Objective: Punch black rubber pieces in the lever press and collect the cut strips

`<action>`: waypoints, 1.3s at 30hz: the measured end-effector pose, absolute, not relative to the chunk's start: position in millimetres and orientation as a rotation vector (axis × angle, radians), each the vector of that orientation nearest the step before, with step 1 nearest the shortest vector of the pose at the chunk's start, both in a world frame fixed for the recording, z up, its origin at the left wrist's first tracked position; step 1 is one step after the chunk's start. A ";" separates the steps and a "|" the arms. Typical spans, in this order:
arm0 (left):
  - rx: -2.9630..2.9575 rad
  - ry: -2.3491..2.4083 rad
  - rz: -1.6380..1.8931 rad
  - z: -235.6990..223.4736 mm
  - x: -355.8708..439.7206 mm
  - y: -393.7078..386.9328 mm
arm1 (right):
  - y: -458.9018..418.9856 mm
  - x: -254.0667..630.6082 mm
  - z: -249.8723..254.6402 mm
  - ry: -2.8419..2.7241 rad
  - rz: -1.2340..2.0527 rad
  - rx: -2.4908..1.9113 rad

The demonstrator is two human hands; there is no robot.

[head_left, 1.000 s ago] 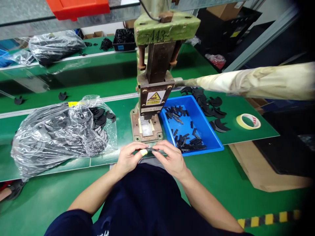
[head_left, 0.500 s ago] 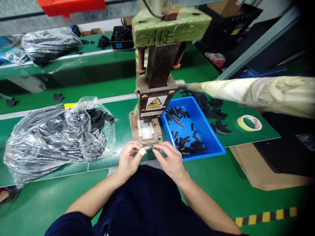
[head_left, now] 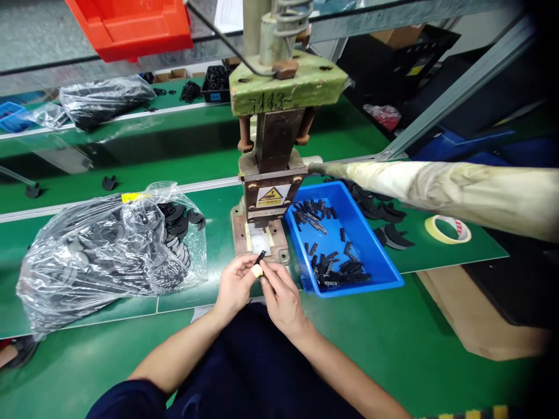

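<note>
Pinched in my left hand (head_left: 236,283) is a small black plastic strip (head_left: 261,256), tilted up toward the right. Yellow tape wraps one of that hand's fingertips. The closed fingers of my right hand (head_left: 283,297) grip the lower end of the same strip, partly hiding it. Both hands are just in front of the base (head_left: 239,235) of a green hand press (head_left: 288,87) with a warning label. Right of the press stands a blue bin (head_left: 369,233) holding several similar black strips (head_left: 345,270).
A clear plastic bag (head_left: 100,250) of black curved parts lies on the left. The press's wrapped lever (head_left: 437,183) reaches across the right side, above more curved parts (head_left: 395,235) and a tape roll (head_left: 448,229). An orange bin (head_left: 131,35) hangs above.
My right hand has moved left, closer to my left hand. The black strip has turned from lying nearly level to pointing upward. The camera view has tilted up a little.
</note>
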State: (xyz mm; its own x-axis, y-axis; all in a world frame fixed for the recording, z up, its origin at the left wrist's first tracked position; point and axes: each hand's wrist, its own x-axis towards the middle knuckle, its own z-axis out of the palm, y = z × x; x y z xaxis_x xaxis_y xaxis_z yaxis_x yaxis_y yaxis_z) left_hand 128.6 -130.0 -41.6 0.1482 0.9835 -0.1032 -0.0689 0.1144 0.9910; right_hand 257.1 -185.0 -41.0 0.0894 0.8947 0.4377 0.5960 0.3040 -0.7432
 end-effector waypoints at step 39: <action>2.605 0.937 0.618 -54.1 107.6 -21.3 | -142.1 336.4 144.8 -1.421 0.247 -0.708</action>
